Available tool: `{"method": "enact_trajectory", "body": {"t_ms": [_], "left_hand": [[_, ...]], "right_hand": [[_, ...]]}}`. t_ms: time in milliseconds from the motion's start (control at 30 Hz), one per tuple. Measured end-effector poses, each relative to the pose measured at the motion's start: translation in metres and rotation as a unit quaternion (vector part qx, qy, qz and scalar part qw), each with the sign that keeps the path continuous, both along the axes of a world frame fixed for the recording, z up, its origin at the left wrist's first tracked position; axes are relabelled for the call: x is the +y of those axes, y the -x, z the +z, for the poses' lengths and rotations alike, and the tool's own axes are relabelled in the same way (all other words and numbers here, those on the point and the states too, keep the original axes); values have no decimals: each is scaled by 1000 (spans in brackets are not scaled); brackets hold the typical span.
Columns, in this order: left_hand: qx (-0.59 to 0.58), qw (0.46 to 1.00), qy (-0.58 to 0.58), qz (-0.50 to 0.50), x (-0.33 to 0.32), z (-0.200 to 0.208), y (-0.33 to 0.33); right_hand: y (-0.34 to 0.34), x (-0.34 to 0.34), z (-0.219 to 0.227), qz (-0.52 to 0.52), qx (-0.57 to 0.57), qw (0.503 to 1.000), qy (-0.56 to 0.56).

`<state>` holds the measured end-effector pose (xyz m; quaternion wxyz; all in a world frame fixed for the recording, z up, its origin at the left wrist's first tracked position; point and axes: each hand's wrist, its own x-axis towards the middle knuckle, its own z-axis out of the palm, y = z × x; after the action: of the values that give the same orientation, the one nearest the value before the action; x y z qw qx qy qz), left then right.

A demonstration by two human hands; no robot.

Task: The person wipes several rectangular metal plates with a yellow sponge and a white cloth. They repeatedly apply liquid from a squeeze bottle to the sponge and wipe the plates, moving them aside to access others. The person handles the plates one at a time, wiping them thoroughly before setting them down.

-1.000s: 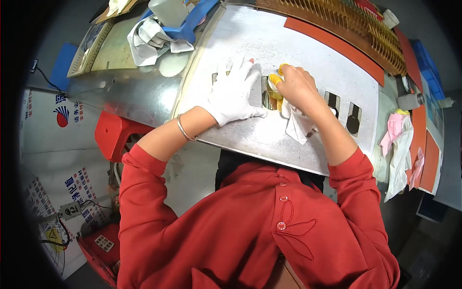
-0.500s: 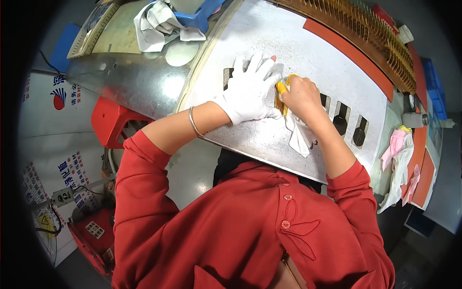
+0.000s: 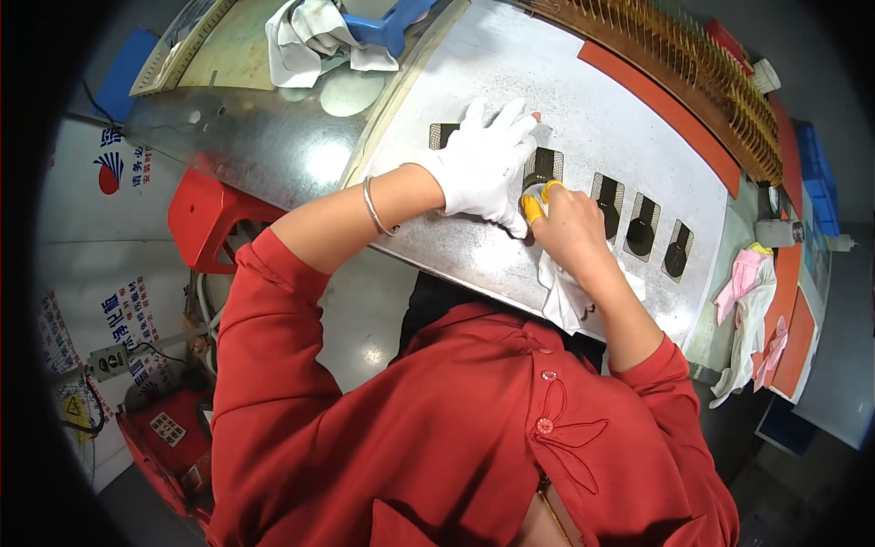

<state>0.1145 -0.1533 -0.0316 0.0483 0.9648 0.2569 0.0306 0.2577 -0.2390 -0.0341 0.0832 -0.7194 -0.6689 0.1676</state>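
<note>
My left hand (image 3: pixel 481 169), in a white glove with one bare fingertip, lies flat on the pale board (image 3: pixel 538 73) with fingers spread. A dark round-ended piece with mesh-like edges (image 3: pixel 544 164) lies beside its fingers. My right hand (image 3: pixel 574 228) wears yellow finger covers on the thumb and a finger. It pinches a white cloth (image 3: pixel 567 296) and presses it at the near end of that piece; the rest hangs below the palm. Similar dark pieces (image 3: pixel 609 196) sit in a row to the right. Another one (image 3: pixel 442 137) is partly covered by my left hand.
A wooden rack with rows of golden pins (image 3: pixel 674 64) runs along the far side, beside a red-orange strip (image 3: pixel 656 109). A blue holder (image 3: pixel 383 27) with white cloth stands far left. A red stool (image 3: pixel 205 223) is below the metal table (image 3: pixel 264 150). Pink and white cloths (image 3: pixel 747 283) hang right.
My right hand has moved down toward me with the cloth, uncovering more of the dark piece. My left hand has shifted slightly right and stays flat.
</note>
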Motion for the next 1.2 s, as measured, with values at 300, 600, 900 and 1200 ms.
{"method": "enact_trajectory", "body": {"t_ms": [300, 600, 900, 1200], "left_hand": [[94, 995, 31, -15, 7, 15, -3], [-44, 995, 30, 87, 22, 22, 79], [-100, 984, -7, 149, 11, -16, 111], [-91, 984, -31, 153, 15, -26, 111]], "right_hand": [[3, -30, 0, 13, 16, 1000, -4], [18, 8, 55, 74, 42, 996, -16], [64, 111, 17, 107, 24, 994, 0], [81, 117, 1, 107, -12, 994, 3]]}}
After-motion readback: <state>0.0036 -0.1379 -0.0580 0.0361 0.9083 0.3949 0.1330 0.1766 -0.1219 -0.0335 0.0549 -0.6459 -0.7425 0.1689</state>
